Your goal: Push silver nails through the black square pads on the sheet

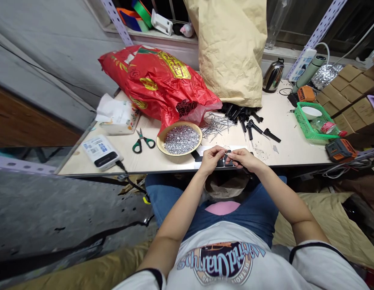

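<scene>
My left hand (pixel 211 160) and my right hand (pixel 243 158) meet above the table's front edge, both closed with fingertips pinched. A thin metal pin (pixel 225 153) shows between them, apparently gripped by the right fingers. What the left fingertips pinch is too small to make out. Just behind lies a pile of long metal pins (pixel 215 125). Black plastic handle-like parts (pixel 250 131) are scattered to its right, some with pins in them. Left of my hands stands a yellowish bowl (pixel 160 147) full of small silvery metal pieces (pixel 181 139).
Green-handled scissors (pixel 139 144), a white device (pixel 101 151) and a tissue pack (pixel 118 117) lie left. Behind are a red bag (pixel 163 80) and a large paper sack (pixel 232 52). At right sit a kettle (pixel 273 75), a green basket (pixel 306 125) and a power-tool battery (pixel 340 150).
</scene>
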The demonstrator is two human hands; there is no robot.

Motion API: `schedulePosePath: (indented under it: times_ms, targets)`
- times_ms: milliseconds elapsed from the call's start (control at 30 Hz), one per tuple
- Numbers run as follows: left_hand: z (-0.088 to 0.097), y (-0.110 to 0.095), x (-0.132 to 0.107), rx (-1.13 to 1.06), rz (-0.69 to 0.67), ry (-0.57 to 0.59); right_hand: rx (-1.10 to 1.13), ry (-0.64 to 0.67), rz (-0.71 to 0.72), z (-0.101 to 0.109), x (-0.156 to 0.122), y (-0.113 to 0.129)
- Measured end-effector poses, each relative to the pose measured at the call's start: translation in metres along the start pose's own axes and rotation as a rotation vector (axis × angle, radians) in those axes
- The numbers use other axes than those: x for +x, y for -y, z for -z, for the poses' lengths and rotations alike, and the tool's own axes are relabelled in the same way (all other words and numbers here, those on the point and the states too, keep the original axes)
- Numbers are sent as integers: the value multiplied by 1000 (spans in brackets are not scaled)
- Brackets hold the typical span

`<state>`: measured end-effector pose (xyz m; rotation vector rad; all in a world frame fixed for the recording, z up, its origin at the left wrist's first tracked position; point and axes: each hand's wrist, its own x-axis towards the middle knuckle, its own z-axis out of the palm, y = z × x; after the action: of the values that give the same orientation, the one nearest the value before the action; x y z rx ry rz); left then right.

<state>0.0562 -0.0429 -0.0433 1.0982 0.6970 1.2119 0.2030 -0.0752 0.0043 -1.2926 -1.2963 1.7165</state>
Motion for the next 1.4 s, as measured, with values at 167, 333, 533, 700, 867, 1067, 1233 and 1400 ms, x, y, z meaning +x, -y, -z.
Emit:
schedulePosePath:
  times_ms: [167,333,533,700,867,1067,1233,1400]
  targets:
    - [1,-3,0,-10,74,9,123,63,-68,2,-2,2]
    - [3,1,1,-78,96,56,193,73,-101,3,0,2]
    - [-2,5,2,-94,110,-77,121,-23,-37,1,5,-2]
    - [-3,2,1,-111,114,-73,83,21,-34,2,4,-3]
    - [-6,1,0,-191,131,-133,-72,-101,44,-3,4,-4]
    - [-3,-2,0,-149,173,-78,-393,-241,168,-8,-4,4]
    - [1,-3,0,-119,133,-15,-313,-134,93,-4,-6,7]
    - [1,-2,0,-145,142,33,-129,-68,47,-3,-3,2]
